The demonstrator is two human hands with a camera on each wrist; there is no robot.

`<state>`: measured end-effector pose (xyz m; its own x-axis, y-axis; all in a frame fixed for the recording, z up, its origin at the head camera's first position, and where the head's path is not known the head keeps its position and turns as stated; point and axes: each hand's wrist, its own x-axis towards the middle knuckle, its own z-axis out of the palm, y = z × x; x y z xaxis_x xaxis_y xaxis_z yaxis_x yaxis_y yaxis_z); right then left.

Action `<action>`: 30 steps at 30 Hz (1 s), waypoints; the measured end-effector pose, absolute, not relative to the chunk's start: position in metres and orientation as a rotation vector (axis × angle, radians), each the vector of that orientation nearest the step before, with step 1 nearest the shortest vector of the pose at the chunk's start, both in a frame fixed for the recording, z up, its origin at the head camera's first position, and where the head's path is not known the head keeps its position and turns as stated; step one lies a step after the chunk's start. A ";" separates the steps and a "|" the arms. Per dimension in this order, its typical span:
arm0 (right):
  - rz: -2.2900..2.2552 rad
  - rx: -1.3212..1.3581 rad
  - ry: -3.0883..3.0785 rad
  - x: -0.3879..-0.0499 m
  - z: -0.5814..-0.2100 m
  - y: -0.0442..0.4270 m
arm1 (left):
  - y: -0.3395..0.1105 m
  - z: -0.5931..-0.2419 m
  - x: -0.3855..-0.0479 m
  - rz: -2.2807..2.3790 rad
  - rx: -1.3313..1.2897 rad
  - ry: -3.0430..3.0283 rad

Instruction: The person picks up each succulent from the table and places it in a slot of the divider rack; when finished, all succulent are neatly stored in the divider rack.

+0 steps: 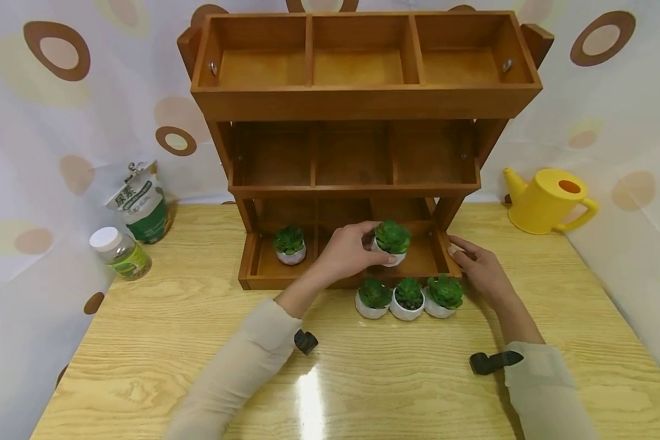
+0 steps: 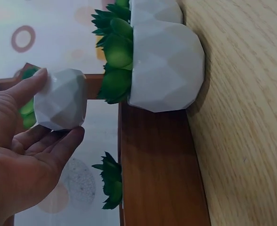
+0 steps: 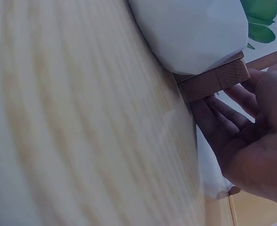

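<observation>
Pale yellow wood-grain surface [image 1: 143,318]: at its far left, a clear plastic jar with a white lid [image 1: 121,253] stands beside a green-and-white bag [image 1: 143,211]. Next comes a three-tier brown wooden shelf [image 1: 363,104], with a leafy green plant in a faceted white pot [image 1: 290,244] in its bottom tier's left compartment. Further right, the left hand [image 1: 349,250] pinches another green plant in a white pot [image 1: 392,241] between thumb and fingers, above the bottom tier's right part. Its smooth sides could slip if that pinch loosens; its base could catch the front board if lowered askew. Just before that board, a row of three similar potted plants [image 1: 408,302] could topple if the left wrist dips. The right hand [image 1: 484,272] has its fingers against the shelf's right end; whether they grip, I cannot tell. A hard push there could skew the shelf. Far right: a yellow watering can [image 1: 544,201].
</observation>
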<state>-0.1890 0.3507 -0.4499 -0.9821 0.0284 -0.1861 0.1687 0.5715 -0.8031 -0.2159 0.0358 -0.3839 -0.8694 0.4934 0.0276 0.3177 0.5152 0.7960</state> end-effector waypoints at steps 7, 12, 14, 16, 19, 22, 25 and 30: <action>-1.402 0.158 2.653 -0.189 -0.450 0.352 | 0.053 -0.384 -0.223 1.188 0.677 2.567; -1.431 0.158 2.634 -0.189 -0.450 0.350 | 0.060 -0.387 -0.223 1.162 0.694 2.574; -1.424 0.162 2.636 -0.189 -0.450 0.349 | 0.063 -0.389 -0.224 1.156 0.705 2.575; -1.423 0.161 2.631 -0.189 -0.450 0.350 | 0.065 -0.391 -0.224 1.145 0.710 2.574; -1.422 0.157 2.626 -0.188 -0.451 0.350 | 0.070 -0.393 -0.226 1.122 0.720 2.572; -1.418 0.149 2.633 -0.188 -0.451 0.351 | 0.073 -0.393 -0.228 1.113 0.732 2.561; -1.424 0.143 2.638 -0.188 -0.452 0.351 | 0.077 -0.393 -0.230 1.090 0.744 2.557; -1.423 0.155 2.629 -0.190 -0.451 0.352 | 0.085 -0.391 -0.234 0.980 0.763 2.581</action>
<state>-0.1900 0.3521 -0.4515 -0.9838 0.0204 -0.1782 0.1604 0.5452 -0.8228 -0.2342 0.0853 -0.3910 -0.8227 0.5644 -0.0675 0.3773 0.6310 0.6778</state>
